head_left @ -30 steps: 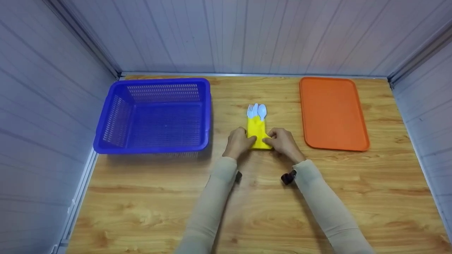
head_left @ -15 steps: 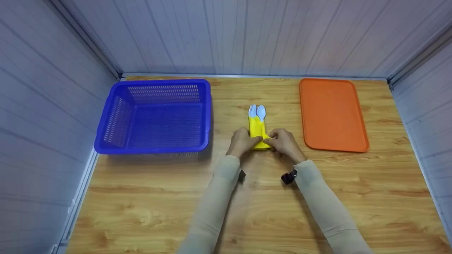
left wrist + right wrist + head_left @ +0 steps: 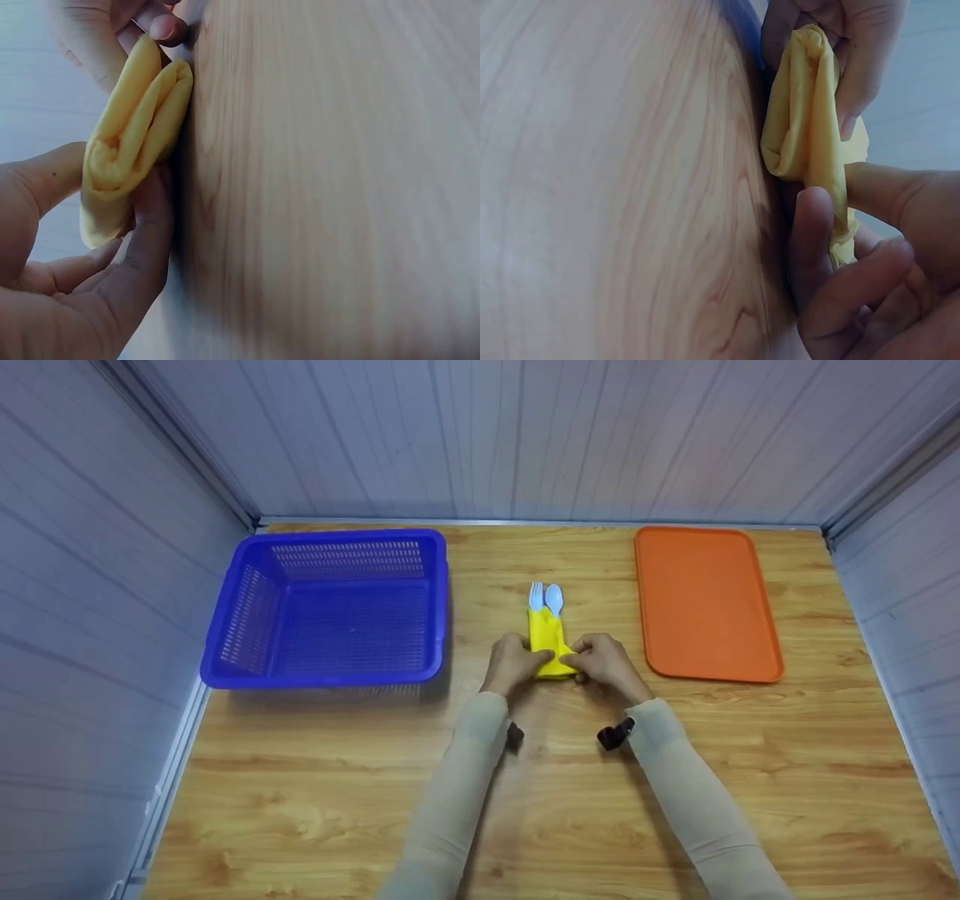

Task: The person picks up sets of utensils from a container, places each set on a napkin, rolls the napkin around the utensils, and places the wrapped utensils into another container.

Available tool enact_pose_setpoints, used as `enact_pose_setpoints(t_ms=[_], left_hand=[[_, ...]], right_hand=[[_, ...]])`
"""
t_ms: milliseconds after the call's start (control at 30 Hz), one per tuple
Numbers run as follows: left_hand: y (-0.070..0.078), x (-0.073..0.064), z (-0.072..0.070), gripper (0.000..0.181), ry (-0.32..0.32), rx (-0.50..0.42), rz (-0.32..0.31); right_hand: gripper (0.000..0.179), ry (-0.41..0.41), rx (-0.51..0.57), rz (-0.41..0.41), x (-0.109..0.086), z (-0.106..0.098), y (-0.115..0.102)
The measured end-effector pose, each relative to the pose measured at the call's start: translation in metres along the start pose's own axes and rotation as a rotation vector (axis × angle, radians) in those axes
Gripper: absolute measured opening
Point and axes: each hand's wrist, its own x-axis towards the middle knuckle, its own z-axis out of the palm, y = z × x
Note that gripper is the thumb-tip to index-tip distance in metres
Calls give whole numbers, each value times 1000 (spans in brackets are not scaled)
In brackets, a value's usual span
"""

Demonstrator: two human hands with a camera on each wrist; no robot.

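A yellow cloth napkin (image 3: 541,631) is folded round the handles of a pale fork (image 3: 535,596) and a pale spoon (image 3: 554,598), whose heads stick out at the far end. My left hand (image 3: 515,664) pinches the bundle's left side, thumb on top. On the other side my right hand (image 3: 604,660) pinches a corner of cloth near the bundle's close end. Seen end-on in the left wrist view, the napkin (image 3: 124,150) has several folded layers and fingers under it. The right wrist view shows the cloth (image 3: 802,105) between both hands.
To the left stands a blue plastic basket (image 3: 322,682) with slotted walls. An orange tray (image 3: 709,600) lies flat at the right. All rest on a wooden table (image 3: 570,825) enclosed by pale panel walls (image 3: 480,442).
My left hand has shifted slightly right, folding the napkin's left side inward and making the bundle narrower. A knife head seen earlier between fork and spoon no longer shows. The right hand keeps its place.
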Motion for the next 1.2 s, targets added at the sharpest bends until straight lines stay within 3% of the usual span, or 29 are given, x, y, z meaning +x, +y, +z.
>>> enact_pose_setpoints(t_ms=[267, 433, 667, 933, 1067, 1200], left_hand=[[-3, -1, 1, 22, -46, -167, -38], [-6, -2, 2, 24, -91, -303, -59], [-14, -5, 3, 32, -141, -504, -28], [-22, -21, -2, 38, -204, -692, 36], [-21, -33, -5, 37, -230, -781, 96], [-18, -47, -10, 39, -262, -834, 171]], right_hand=[[25, -90, 181, 93, 0, -6, 3], [23, -91, 232, 71, -2, -5, 3], [22, -52, 235, -55, -9, -3, 7], [26, 3, 259, -189, -32, -6, -3], [23, 43, 258, -309, -60, -8, -23], [13, 125, 224, -469, -77, -6, -27]])
